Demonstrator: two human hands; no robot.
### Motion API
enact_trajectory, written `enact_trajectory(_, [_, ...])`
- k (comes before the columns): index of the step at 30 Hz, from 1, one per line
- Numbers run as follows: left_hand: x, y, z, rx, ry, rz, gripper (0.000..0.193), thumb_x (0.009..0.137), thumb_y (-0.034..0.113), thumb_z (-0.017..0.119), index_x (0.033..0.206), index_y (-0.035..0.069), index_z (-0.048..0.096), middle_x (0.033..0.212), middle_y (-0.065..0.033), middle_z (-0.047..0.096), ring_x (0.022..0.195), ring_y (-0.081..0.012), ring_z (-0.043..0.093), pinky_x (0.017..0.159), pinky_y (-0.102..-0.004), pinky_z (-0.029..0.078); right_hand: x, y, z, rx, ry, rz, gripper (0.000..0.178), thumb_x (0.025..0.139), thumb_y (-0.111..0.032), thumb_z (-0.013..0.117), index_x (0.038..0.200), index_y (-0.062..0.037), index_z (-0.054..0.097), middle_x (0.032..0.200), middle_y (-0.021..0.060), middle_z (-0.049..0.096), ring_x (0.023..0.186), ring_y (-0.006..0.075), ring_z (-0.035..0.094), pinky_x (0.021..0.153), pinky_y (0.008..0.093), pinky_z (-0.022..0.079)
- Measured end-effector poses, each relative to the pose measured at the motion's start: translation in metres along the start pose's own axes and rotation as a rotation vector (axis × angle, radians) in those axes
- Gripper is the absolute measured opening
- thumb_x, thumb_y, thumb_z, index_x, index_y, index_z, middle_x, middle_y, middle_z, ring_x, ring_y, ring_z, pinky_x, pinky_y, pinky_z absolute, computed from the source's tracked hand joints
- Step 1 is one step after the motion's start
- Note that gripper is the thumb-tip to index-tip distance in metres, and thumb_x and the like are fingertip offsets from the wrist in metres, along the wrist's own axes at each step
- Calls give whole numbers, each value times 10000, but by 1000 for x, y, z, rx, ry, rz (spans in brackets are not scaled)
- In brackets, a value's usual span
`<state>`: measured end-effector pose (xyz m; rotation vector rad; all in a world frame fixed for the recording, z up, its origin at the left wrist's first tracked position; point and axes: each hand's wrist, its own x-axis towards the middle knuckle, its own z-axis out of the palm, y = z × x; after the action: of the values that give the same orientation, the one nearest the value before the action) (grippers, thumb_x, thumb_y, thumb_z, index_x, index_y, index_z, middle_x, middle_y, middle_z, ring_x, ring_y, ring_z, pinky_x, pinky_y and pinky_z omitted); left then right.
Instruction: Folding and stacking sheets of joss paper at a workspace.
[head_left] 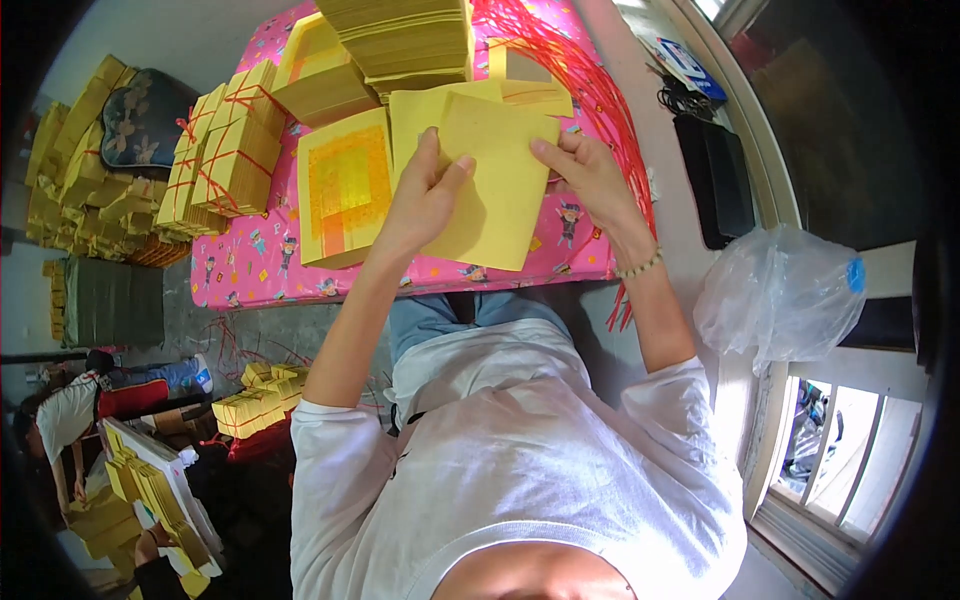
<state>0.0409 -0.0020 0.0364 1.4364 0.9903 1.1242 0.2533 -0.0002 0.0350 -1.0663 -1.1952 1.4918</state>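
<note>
I'm seeing a pink-covered table (235,280) partly hiding under paper stacks (345,190), the view's top edge cropping the tallest stack (405,40). A clear plastic bag (770,305) is bulging at the right; I'm not making out its contents. Yellow paper (495,195) is hovering over the table's near side, the left hand (418,195) gripping one edge, the right hand (592,182) pinching the opposite.

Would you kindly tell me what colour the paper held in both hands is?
The paper is light yellow, seen in the head view.
</note>
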Motion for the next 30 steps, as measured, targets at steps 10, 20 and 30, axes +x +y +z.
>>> enact_trajectory(10, [33, 1, -3, 81, -273, -86, 364, 944, 205, 569, 1221, -17, 489, 1054, -83, 588, 957, -124, 553, 819, -254, 447, 2, 9, -32, -82, 7, -10, 330, 924, -218, 626, 1184, -22, 572, 938, 58, 686, 793, 128, 677, 666, 272, 565])
enact_trajectory(20, [22, -22, -58, 225, 54, -9, 290, 909, 234, 614, 1139, 58, 597, 939, -31, 634, 822, -100, 597, 725, -239, 467, -3, 90, -113, 101, 662, -61, 280, 944, -137, 585, 1150, 21, 482, 1032, 120, 620, 858, 179, 658, 677, 283, 580])
enact_trajectory(30, [-33, -18, -46, 856, -12, 63, 659, 681, 297, 829, 1222, 52, 546, 1242, -216, 491, 1163, -375, 466, 954, -447, 421, 9, 147, -124, -634, 669, 8, 372, 884, -204, 638, 1099, 52, 474, 1020, 218, 597, 825, 310, 665, 657, 417, 568])
